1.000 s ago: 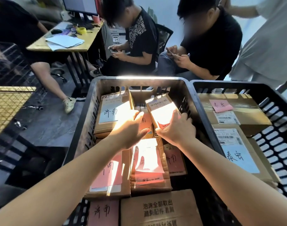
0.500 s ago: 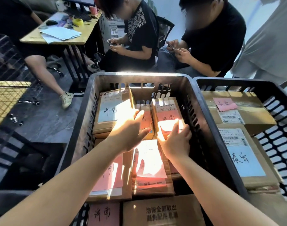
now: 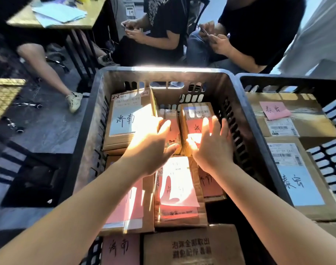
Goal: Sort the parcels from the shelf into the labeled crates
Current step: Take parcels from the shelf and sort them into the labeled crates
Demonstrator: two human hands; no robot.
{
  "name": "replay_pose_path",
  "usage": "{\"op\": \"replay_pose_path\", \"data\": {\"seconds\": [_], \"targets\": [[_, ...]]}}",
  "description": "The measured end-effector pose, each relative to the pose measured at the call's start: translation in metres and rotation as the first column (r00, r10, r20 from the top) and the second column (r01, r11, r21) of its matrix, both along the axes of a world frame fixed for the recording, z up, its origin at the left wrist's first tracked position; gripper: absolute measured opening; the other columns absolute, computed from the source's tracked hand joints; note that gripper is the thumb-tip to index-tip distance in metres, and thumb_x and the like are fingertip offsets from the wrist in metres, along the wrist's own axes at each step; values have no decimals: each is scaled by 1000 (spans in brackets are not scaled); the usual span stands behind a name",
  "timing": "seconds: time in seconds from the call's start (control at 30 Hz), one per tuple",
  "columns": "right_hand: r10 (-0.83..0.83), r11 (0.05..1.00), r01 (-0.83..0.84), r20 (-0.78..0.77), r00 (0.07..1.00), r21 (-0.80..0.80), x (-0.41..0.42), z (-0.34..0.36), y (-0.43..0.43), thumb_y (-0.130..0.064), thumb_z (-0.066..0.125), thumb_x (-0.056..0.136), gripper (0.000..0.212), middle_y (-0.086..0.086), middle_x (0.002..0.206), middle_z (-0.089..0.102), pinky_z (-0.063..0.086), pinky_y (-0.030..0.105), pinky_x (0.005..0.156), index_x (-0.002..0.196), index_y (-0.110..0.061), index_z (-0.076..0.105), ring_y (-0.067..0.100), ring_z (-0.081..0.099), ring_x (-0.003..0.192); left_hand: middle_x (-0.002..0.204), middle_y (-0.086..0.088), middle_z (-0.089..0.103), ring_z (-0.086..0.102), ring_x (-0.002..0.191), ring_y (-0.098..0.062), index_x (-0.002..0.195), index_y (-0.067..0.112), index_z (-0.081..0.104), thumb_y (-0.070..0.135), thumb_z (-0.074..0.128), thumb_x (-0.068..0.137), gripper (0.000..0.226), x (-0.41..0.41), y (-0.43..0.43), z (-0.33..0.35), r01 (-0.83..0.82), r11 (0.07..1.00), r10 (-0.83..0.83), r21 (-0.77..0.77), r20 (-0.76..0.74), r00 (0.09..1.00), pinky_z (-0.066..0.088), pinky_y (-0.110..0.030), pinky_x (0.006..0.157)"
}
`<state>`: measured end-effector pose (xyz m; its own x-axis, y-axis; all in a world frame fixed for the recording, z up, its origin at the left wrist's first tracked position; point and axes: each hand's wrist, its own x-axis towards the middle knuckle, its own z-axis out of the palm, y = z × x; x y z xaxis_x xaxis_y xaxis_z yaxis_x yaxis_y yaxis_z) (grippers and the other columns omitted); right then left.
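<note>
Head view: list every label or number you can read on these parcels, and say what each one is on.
"济南": pale sheet on the rear-left parcel, left crate.
"2-2": that parcel's top corner.
"济南": pink sheet at the near edge.
"泰安": pink note and blue sheet, both in the right crate.
"泡沫全部取出": near cardboard box; second line blurred.
Shipping labels, barcodes: too small to read.

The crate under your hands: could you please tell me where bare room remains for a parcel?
A dark gap lies in the near right corner of the crate, beside the pink-labelled parcel. A smaller pocket sits at the far wall behind the slim middle parcel. Left and centre are packed edge to edge.
</note>
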<state>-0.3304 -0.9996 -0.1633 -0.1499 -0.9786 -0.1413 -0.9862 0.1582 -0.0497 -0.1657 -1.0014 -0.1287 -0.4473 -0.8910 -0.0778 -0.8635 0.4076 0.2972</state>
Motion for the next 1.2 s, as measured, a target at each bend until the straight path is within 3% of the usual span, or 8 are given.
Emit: {"op": "replay_pose_path", "data": {"seconds": [0.1, 0.2, 0.3, 0.37, 0.63, 0.83, 1.03, 1.2], "targets": [[72, 986, -71, -7, 997, 151, -3, -6, -5, -50, 16, 98, 65, 11, 158, -3, -2, 46, 118, 150, -15, 0, 35, -10, 144, 141, -13, 44, 60, 100, -12, 149, 11, 7, 45, 35, 96, 69, 0, 2, 0, 11, 1000, -11, -1, 13, 1000, 39, -22, 98], [47, 976, -51, 21, 999, 214, -3, -8, -5, -50, 13, 98, 63, 11, 159, -3, -2, 45, 118, 150, -18, -3, 35, -8, 145, 152, -14, 25, 60, 84, -9, 149, 12, 6, 47, 33, 96, 69, 1, 2, 0, 18, 1000, -18, -2, 50, 999, 41, -20, 94], [21, 988, -32, 72, 997, 152, -4, -7, -4, -52, 22, 97, 65, 9, 159, 1, 3, 43, 117, 151, -19, 6, 32, -3, 145, 154, -15, 18, 52, 121, -17, 149, 12, 7, 44, 34, 97, 67, 2, 3, -3, 15, 1000, -14, -10, 70, 997, 32, -23, 106], [-1, 994, -13, 131, 991, 112, -5, -5, -5, -54, 32, 95, 67, 8, 158, 4, 9, 44, 117, 149, -20, 12, 31, 0, 145, 155, -14, 15, 41, 132, -19, 149, 12, 8, 43, 35, 97, 66, 2, 4, -6, 9, 1000, -8, -12, 77, 997, 29, -25, 108], [-31, 999, 15, 370, 928, 45, -10, 21, 0, -43, 57, 88, 75, 11, 154, 17, 31, 44, 111, 147, -14, 20, 28, 20, 142, 155, -11, 14, 10, 145, -25, 148, 14, 16, 41, 36, 97, 61, 3, 10, -13, -34, 997, 43, -62, 147, 988, 15, -38, 116], [100, 994, -73, 400, 911, -83, -17, 39, 32, -41, 57, 90, 74, 15, 155, 16, 17, 43, 118, 148, -15, 19, 30, 9, 145, 151, -14, 25, 14, 144, -25, 143, 10, 29, 31, 38, 99, 50, 3, 34, -10, -20, 992, 42, -123, 181, 983, 13, -35, 116], [221, 975, -214, 412, 884, -63, -19, 51, 60, -40, 62, 87, 78, 11, 156, 10, 25, 43, 112, 148, -19, 18, 32, 13, 143, 154, -8, 16, 25, 140, -26, 141, 15, 33, 37, 38, 97, 50, 5, 75, -4, -189, 973, 212, -132, 191, 958, 27, -41, 113], [313, 947, -315, 417, 853, -65, -24, 55, 73, -43, 65, 83, 85, 13, 156, 9, 16, 49, 116, 149, -22, 14, 35, 1, 144, 155, -11, 12, 9, 144, -27, 145, 16, 23, 46, 30, 98, 56, 2, 111, 17, -357, 918, 394, -175, 282, 875, 10, -43, 116]]}}
